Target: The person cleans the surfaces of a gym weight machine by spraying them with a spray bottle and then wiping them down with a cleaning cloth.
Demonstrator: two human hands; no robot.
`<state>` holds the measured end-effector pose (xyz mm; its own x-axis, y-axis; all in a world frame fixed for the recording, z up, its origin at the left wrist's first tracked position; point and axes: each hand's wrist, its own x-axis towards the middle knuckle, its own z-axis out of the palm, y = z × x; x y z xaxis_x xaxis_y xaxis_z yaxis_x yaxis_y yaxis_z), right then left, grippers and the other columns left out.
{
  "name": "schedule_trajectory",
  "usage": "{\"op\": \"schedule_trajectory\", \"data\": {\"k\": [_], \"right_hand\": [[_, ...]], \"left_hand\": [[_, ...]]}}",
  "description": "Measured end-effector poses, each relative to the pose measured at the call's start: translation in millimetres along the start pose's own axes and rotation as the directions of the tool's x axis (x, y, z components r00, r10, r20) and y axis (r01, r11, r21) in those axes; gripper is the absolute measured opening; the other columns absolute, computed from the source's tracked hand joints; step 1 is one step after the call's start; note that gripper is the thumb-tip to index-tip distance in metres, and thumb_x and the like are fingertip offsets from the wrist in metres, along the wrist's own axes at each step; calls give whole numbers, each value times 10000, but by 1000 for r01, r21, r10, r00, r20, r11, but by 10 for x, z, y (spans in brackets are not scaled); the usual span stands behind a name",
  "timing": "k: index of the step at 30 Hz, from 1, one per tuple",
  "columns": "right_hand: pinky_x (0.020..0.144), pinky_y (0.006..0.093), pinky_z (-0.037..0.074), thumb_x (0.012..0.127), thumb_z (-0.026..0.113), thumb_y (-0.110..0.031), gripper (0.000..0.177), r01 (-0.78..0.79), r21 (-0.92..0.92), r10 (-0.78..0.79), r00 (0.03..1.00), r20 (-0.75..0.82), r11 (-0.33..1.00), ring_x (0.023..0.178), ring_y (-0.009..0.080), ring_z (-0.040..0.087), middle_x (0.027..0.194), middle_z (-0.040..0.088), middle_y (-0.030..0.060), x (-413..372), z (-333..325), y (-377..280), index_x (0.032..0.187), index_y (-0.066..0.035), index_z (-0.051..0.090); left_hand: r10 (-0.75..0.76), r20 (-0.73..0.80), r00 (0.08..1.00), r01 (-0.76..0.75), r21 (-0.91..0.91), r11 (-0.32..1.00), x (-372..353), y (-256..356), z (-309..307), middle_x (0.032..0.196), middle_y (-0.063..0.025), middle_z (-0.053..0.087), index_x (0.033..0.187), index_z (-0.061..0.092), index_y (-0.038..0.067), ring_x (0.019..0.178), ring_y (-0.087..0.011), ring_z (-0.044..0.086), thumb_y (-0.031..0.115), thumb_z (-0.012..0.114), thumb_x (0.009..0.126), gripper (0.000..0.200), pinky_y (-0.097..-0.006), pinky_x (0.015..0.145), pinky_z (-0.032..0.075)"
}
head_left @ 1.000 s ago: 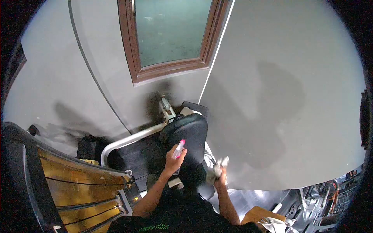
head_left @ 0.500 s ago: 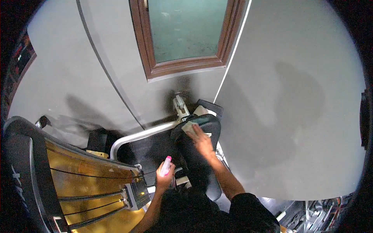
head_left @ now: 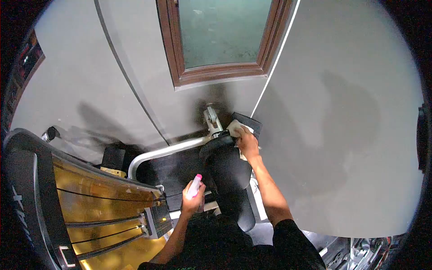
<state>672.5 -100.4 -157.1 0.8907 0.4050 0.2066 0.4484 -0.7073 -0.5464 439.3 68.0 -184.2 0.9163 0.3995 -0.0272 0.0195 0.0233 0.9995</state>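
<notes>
My left hand (head_left: 192, 201) is wrapped round a clear spray bottle with a pink top (head_left: 195, 186), held upright low in the middle. Farther forward, my right hand (head_left: 248, 143) presses a pale cloth (head_left: 235, 128) near a white part at the head end of the black padded seat (head_left: 225, 164). The cloth is partly under my fingers. Just left of it stands a white metal bracket (head_left: 211, 120), and behind it a flat black plate (head_left: 247, 121) shows.
A curved silver frame tube (head_left: 171, 151) runs left of the seat. At the lower left stands a machine with a yellow panel (head_left: 103, 202) and black cables. A brown-framed window (head_left: 220, 71) is in the grey wall ahead. Metal equipment (head_left: 364, 252) lies at the lower right.
My right hand has moved forward and to the right with the cloth, off the black pad. My left hand still holds the bottle, slightly higher in view. The camera view has shifted a little.
</notes>
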Motion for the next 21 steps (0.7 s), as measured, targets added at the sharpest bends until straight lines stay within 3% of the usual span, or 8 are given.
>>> {"op": "schedule_trajectory", "data": {"k": [2, 4, 7, 9, 11, 15, 17, 21], "right_hand": [[960, 361, 443, 723, 499, 70, 456, -51, 70, 47, 998, 47, 996, 1150, 333, 512, 1306, 478, 164, 47, 112, -97, 1132, -109, 590], [929, 360, 466, 709, 506, 72, 487, 505, -88, -503, 863, 47, 858, 1131, 302, 534, 1306, 482, 150, 50, 409, -211, 1152, -116, 582], [908, 375, 489, 747, 483, 57, 447, 652, -6, -652, 758, 3, 758, 1104, 307, 552, 1249, 535, 112, -7, 359, -219, 1142, -120, 595], [919, 384, 481, 746, 498, 44, 437, 497, -15, -492, 862, 121, 868, 1126, 308, 540, 1271, 519, 118, 19, 145, -92, 1141, -118, 595], [933, 356, 462, 736, 541, 34, 485, 61, -72, -51, 990, 130, 996, 1091, 294, 563, 1293, 502, 99, 80, -72, 4, 1194, -126, 550], [955, 399, 446, 770, 610, -105, 427, 2, 70, -1, 1000, -24, 998, 1180, 326, 490, 1331, 453, 143, 55, 133, 114, 1193, -122, 562], [1039, 423, 355, 750, 659, -159, 556, 211, -269, -205, 977, 53, 940, 1269, 375, 369, 1394, 356, 176, -55, 48, -197, 1280, -116, 495], [1082, 423, 290, 732, 651, -111, 662, 115, -55, -99, 967, 234, 992, 1319, 379, 281, 1441, 278, 177, 10, 1, 9, 1351, -113, 415]], "left_hand": [[24, -7, 1000, -24, 3, 1000, 5, -45, 11, 614, 20, 520, 857, 573, 49, 519, -55, 504, 100, 635, 840, 82, -231, 471, 412], [-3, -14, 1000, 3, 5, 1000, 7, -59, 32, 611, 18, 523, 856, 573, 51, 511, -61, 511, 110, 643, 836, 93, -236, 466, 415], [-81, 18, 997, 82, -53, 995, -20, -23, 35, 618, 15, 532, 865, 575, 55, 510, -63, 519, 119, 647, 836, 101, -237, 465, 418], [-82, 12, 997, 83, -40, 996, -19, -104, 4, 624, 13, 538, 871, 576, 57, 511, -63, 522, 119, 644, 837, 99, -235, 466, 421], [-85, -1, 996, 85, -36, 996, -27, -104, -39, 631, 12, 543, 877, 576, 59, 512, -64, 524, 120, 642, 837, 98, -234, 467, 423], [-166, 35, 985, 166, -4, 986, -13, -49, -117, 744, -27, 588, 859, 571, 20, 607, -81, 573, 39, 632, 809, 81, -231, 560, 465], [-127, 17, 992, 128, -10, 992, -13, 16, -106, 736, -30, 586, 862, 568, 22, 602, -81, 572, 46, 632, 813, 84, -231, 552, 466], [-168, 46, 985, 172, -93, 981, -8, -61, -118, 652, 7, 553, 870, 580, 54, 534, -58, 527, 120, 643, 828, 100, -231, 488, 437]]}}
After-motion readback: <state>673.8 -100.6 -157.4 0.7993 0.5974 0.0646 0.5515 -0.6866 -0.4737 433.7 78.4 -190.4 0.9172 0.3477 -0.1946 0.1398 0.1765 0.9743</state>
